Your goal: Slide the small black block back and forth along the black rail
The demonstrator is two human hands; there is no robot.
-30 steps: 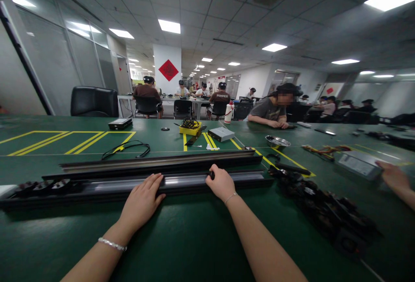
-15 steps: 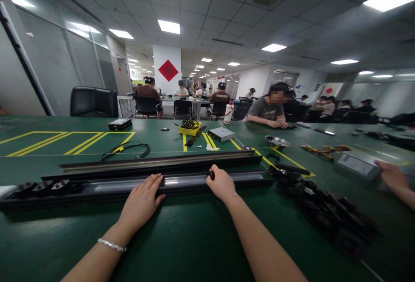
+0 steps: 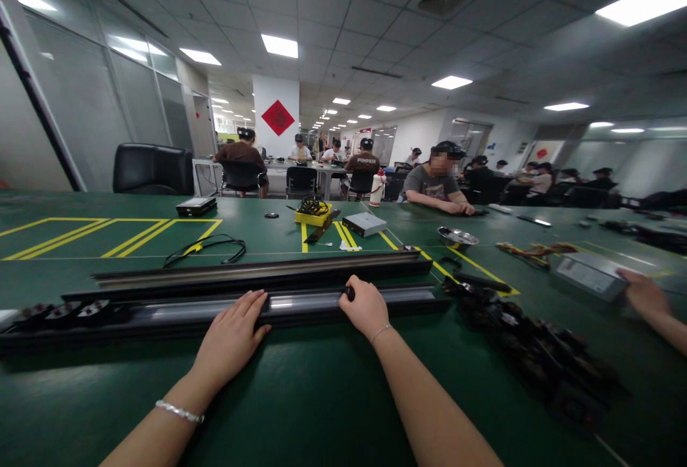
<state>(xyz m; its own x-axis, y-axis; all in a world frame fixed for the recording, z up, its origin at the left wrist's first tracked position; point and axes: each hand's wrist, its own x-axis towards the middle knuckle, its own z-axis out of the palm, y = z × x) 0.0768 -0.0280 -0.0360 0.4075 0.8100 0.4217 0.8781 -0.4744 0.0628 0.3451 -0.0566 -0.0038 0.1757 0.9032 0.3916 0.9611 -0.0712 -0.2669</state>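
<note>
A long black rail with a shiny strip (image 3: 305,301) lies across the green table in front of me. My left hand (image 3: 230,335) rests on the rail near its middle, fingers stretched out over it. Farther right, my right hand (image 3: 366,305) is closed around a small black piece (image 3: 351,293) at the rail. Several round black parts with metal tops (image 3: 93,311) sit at the rail's left end. Just behind lies a second long rail (image 3: 257,271), touched by neither hand.
Black parts (image 3: 537,349) are piled at the right, beside a grey metal box (image 3: 587,274) with another person's hand on it. Farther back are a metal bowl (image 3: 457,237), a yellow box (image 3: 313,214), a silver box (image 3: 364,223) and a black cable (image 3: 207,244).
The view has shifted slightly. Both my hands keep about the same places on the rail. The person seated across the table has moved to the left and sits more upright.
</note>
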